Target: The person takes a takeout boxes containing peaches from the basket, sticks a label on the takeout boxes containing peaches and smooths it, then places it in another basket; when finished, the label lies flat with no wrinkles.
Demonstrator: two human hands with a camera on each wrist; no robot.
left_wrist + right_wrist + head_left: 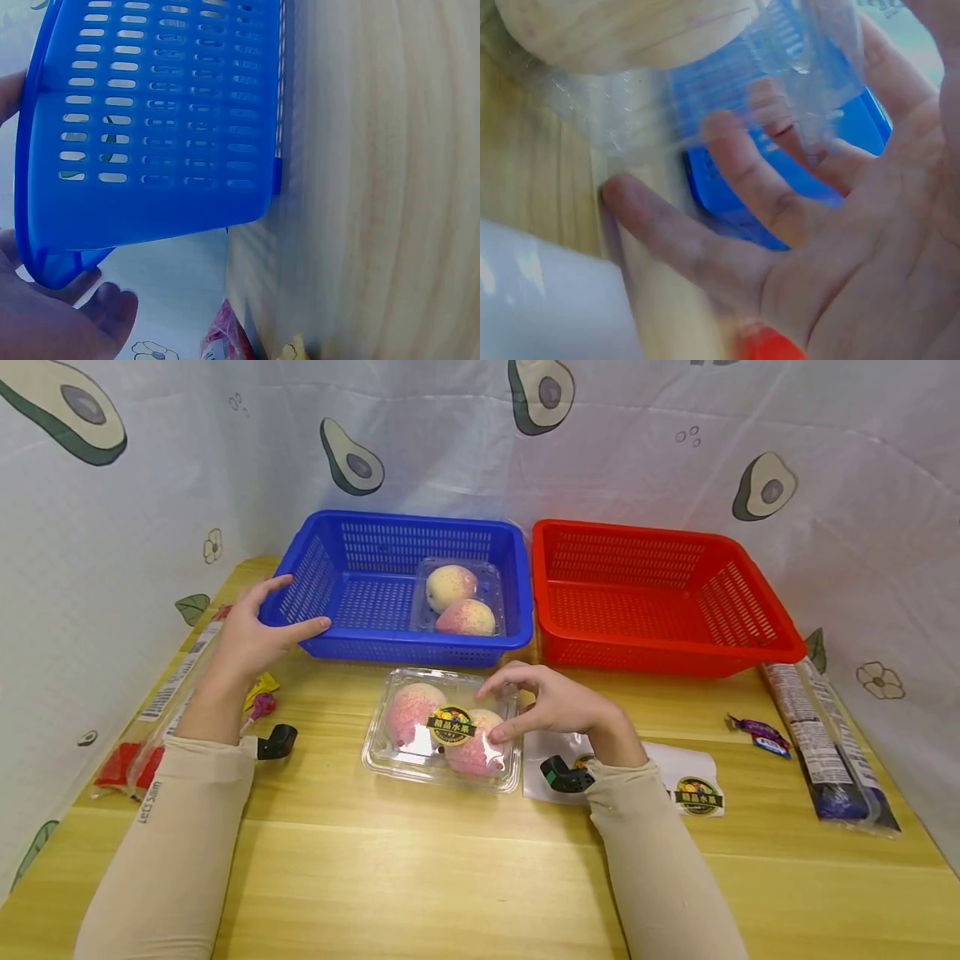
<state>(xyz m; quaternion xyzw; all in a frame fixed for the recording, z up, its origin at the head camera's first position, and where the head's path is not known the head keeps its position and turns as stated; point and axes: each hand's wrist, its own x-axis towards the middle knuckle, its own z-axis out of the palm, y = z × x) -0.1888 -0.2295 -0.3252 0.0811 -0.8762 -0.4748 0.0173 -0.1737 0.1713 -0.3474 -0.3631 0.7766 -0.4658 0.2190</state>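
Note:
My left hand [255, 627] grips the near left corner of the blue basket [405, 647], thumb over its front rim. In the left wrist view, fingers [112, 307] curl beyond the rim. My right hand [555, 697] holds a clear plastic fruit box [408, 768] by its right side, thumb on the lid. Inside it lie two pink-yellow peaches [415, 714], under a black and gold label [452, 725]. The right wrist view shows fingers [742, 165] against the box's edge. Another clear box with two peaches [452, 587] is inside the blue basket.
A red basket [667, 653] stands right of the blue one. A white label sheet [660, 760] lies beneath my right forearm. Wrapped candies [761, 735] and a long packet [825, 752] lie at the right; a lollipop [262, 704] and red-ended packets [123, 768] at the left.

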